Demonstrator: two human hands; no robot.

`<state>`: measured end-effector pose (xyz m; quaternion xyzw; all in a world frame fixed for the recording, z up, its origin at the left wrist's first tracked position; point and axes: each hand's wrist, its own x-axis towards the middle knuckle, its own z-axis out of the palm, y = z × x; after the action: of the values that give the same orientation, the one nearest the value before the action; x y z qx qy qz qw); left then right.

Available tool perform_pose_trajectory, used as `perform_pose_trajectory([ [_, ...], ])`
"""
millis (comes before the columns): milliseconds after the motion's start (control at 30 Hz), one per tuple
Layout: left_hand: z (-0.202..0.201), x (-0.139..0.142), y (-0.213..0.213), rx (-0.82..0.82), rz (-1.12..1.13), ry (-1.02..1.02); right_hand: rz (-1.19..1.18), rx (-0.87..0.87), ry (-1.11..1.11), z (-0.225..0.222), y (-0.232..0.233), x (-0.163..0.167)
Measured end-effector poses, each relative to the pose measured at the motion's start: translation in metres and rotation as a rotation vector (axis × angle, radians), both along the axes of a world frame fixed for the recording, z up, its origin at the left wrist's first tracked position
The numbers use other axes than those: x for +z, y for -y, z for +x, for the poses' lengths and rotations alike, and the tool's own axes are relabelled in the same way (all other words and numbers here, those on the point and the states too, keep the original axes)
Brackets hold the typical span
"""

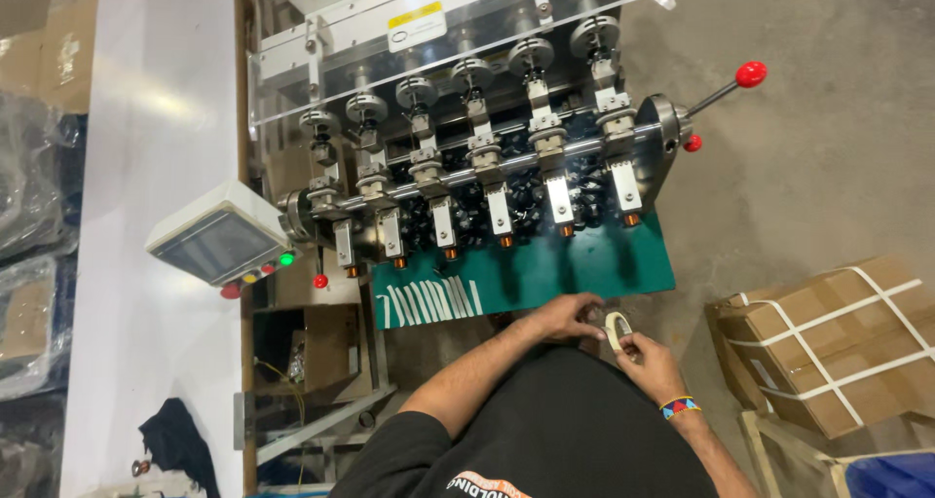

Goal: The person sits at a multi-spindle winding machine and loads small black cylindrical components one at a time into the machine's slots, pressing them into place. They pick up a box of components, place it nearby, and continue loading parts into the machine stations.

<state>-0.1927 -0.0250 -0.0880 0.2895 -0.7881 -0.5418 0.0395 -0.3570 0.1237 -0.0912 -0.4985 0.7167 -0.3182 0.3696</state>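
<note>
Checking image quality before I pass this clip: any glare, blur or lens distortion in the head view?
Head view: glare washes out the white tabletop and streaks the machine's clear guard; straight edges bow from wide-angle distortion; the left hand, right hand and tape roll are reasonably sharp; the left edge falls into dark shadow.

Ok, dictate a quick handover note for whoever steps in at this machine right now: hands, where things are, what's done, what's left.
Left hand: fingers at the edge of a small roll of pale tape, in front of the green mat.
Right hand: holds the tape roll by its rim.
Machine: six spindle heads in a row, copper-coloured tips over the mat; red-knobbed lever sticks out to the right; a green light shows by the control panel.
Done: pale strips lie side by side on the mat's left end.
Left: no tape seen on the spindles yet.
</note>
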Motion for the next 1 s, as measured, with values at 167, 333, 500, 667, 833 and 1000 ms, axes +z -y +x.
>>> perform_pose_trajectory([
  [167, 0.016, -0.016, -0.013, 0.079, -0.121, 0.027, 0.039, 0.143, 0.052, 0.018, 0.018, 0.001],
  [333, 0.029, -0.017, -0.018, 0.212, -0.049, -0.002, -0.026, 0.163, 0.085, 0.025, 0.024, 0.004],
  [500, 0.029, -0.013, -0.017, 0.164, 0.044, 0.064, -0.027, 0.208, 0.076, 0.029, 0.025, 0.005],
  [667, 0.022, -0.021, -0.01, 0.169, 0.013, 0.146, -0.012, 0.182, 0.105, 0.028, 0.024, -0.002],
  [833, 0.012, -0.029, 0.005, 0.247, -0.279, 0.191, 0.146, 0.084, 0.187, 0.03, 0.018, -0.013],
  [1000, -0.004, -0.029, 0.031, 0.23, -0.391, 0.29, 0.402, -0.103, 0.427, 0.035, 0.012, -0.02],
])
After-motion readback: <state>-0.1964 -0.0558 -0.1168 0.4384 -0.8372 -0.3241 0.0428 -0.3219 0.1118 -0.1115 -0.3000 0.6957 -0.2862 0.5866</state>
